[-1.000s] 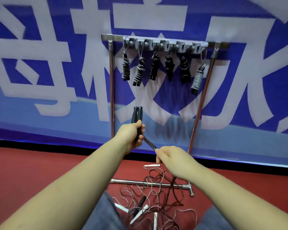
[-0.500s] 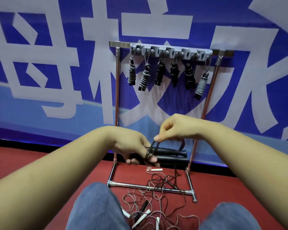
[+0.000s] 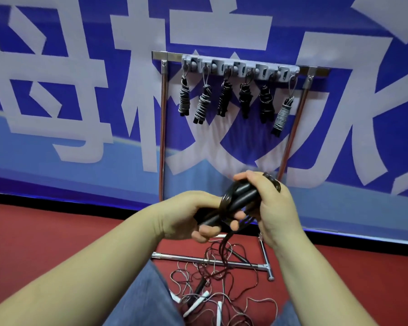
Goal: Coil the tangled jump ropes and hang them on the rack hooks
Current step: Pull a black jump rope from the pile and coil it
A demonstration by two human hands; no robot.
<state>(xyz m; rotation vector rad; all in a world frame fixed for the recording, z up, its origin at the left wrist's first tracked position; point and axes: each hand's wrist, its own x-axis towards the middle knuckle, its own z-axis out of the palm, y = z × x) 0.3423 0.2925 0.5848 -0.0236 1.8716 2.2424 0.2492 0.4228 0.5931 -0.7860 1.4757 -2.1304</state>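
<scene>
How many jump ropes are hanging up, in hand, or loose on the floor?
Coiled ropes on the rack hooks: 6
Black-handled rope gripped by the left hand and the right hand: 1
Tangled pile on the floor: cannot count separately
Total clearly countable: 7

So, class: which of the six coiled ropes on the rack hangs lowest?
The rightmost bundle, wrapped in pale cord, at the rack's right end; it dangles on a longer loop, tilted, below the other five.

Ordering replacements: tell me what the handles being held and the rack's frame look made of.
Handles: matte black, no glare; likely foam or rubber grip, uncertain. The left hand holds them.
Rack frame: shiny silver tube with bright highlights; looks like chromed or polished metal.
</scene>
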